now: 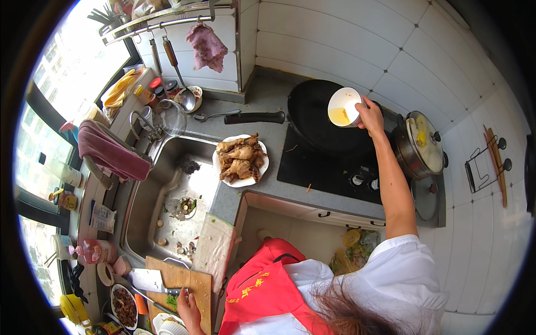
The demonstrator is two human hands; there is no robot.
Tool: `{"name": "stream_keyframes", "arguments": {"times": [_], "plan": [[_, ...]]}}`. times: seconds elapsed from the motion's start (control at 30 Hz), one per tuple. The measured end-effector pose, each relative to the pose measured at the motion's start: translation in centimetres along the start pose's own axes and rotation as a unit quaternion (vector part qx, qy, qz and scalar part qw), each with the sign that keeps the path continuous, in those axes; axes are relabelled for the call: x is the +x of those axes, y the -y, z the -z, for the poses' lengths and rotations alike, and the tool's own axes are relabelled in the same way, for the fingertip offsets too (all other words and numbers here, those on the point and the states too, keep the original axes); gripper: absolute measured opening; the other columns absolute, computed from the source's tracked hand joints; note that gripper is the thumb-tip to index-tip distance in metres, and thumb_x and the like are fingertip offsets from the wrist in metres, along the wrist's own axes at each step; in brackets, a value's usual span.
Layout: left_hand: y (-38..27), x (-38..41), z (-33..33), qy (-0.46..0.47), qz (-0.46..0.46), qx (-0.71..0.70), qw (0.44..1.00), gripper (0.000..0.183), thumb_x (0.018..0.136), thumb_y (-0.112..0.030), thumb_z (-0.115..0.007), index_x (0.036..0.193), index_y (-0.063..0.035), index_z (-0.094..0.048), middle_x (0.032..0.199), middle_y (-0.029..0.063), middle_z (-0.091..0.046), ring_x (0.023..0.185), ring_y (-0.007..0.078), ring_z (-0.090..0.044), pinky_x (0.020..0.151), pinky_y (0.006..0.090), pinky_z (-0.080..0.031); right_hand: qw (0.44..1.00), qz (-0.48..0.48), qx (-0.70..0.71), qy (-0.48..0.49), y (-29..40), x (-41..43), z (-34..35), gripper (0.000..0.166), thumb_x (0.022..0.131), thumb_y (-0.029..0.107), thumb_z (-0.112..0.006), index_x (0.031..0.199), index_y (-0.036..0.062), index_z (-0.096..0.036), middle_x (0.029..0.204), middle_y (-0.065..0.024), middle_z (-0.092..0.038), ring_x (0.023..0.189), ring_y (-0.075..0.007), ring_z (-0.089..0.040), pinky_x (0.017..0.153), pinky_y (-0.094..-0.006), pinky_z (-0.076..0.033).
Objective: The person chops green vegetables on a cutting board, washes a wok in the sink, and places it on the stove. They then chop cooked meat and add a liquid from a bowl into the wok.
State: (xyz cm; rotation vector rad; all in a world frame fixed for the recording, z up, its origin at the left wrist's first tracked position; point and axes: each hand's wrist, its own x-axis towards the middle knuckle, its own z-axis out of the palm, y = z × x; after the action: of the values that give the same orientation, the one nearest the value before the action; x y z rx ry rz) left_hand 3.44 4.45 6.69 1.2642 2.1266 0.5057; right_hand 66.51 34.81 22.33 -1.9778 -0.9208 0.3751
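Observation:
My right hand [371, 115] grips a white bowl [348, 99] by its side, tilted above the black wok [312, 100]. A little yellow liquid [340, 116] lies in the bowl. The wok sits on a black glass cooktop [331, 167], its long handle [255, 118] pointing left. My left hand [189, 309] is low over the wooden cutting board [201, 289], fingers slightly apart. Its fingertips are beside the handle end of a cleaver [146, 279]; whether they touch is unclear. Chopped greens [171, 300] and a white dish [165, 321] are close to that hand.
A plate of cooked chicken pieces [240, 161] stands between the sink [142, 209] and cooktop. Food scraps lie in the sink. A lidded steel pot [412, 146] is right of the wok. Ladle [187, 100] and strainer [171, 118] hang by the faucet [146, 125].

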Motion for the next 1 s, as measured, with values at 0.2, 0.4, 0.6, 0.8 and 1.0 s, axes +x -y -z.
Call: {"name": "stream_keyframes", "arguments": {"times": [0.2,0.4,0.6,0.8,1.0], "plan": [[0.0,0.0,-0.2,-0.003,0.003,-0.001,1.0,0.034,0.087,-0.011,-0.053,0.118,0.0007,-0.05,0.1,0.0148,-0.058,0.083,0.0251,-0.058,0.07,0.0314,-0.046,0.999,0.01,-0.032,0.011,0.9,1.2,-0.8,0.059,0.068,0.032,-0.057,0.123,0.0106,-0.053,0.066,-0.0068,-0.062,0.039,-0.0128,-0.05,0.047,-0.0244,-0.045],[-0.9,-0.2,-0.1,-0.01,0.006,-0.002,1.0,0.034,0.087,-0.012,-0.053,0.118,0.0004,-0.05,0.1,0.0151,-0.058,0.082,0.0251,-0.058,0.07,0.0316,-0.046,0.998,0.036,-0.044,0.012,1.4,3.3,-1.5,0.062,0.068,0.034,-0.056,0.124,0.0094,-0.051,0.062,-0.0058,-0.06,0.039,-0.0136,-0.052,0.049,-0.0249,-0.046],[-1.1,-0.2,0.0,-0.013,0.013,0.002,1.0,0.035,0.087,-0.012,-0.053,0.119,0.0004,-0.05,0.1,0.0152,-0.058,0.081,0.025,-0.058,0.069,0.0317,-0.046,0.998,0.037,-0.047,-0.013,2.3,4.9,-1.7,0.061,0.068,0.034,-0.056,0.124,0.0103,-0.051,0.065,-0.0064,-0.062,0.04,-0.0138,-0.053,0.049,-0.025,-0.047],[-0.9,-0.2,-0.2,-0.021,0.012,-0.005,1.0,0.035,0.087,-0.012,-0.053,0.119,0.0009,-0.05,0.1,0.0157,-0.058,0.083,0.0252,-0.057,0.07,0.0319,-0.045,0.997,0.036,-0.051,-0.047,3.0,5.8,-0.6,0.06,0.068,0.032,-0.057,0.124,0.0122,-0.051,0.069,-0.0073,-0.064,0.039,-0.0141,-0.052,0.045,-0.0253,-0.046],[-0.7,0.2,-0.4,-0.025,0.01,-0.003,1.0,0.035,0.087,-0.012,-0.054,0.118,0.002,-0.05,0.099,0.016,-0.057,0.083,0.0254,-0.056,0.071,0.032,-0.045,0.994,0.05,-0.086,-0.045,3.2,5.1,1.1,0.06,0.068,0.032,-0.056,0.124,0.0121,-0.052,0.07,-0.0077,-0.064,0.038,-0.0148,-0.051,0.048,-0.0259,-0.046]]}}
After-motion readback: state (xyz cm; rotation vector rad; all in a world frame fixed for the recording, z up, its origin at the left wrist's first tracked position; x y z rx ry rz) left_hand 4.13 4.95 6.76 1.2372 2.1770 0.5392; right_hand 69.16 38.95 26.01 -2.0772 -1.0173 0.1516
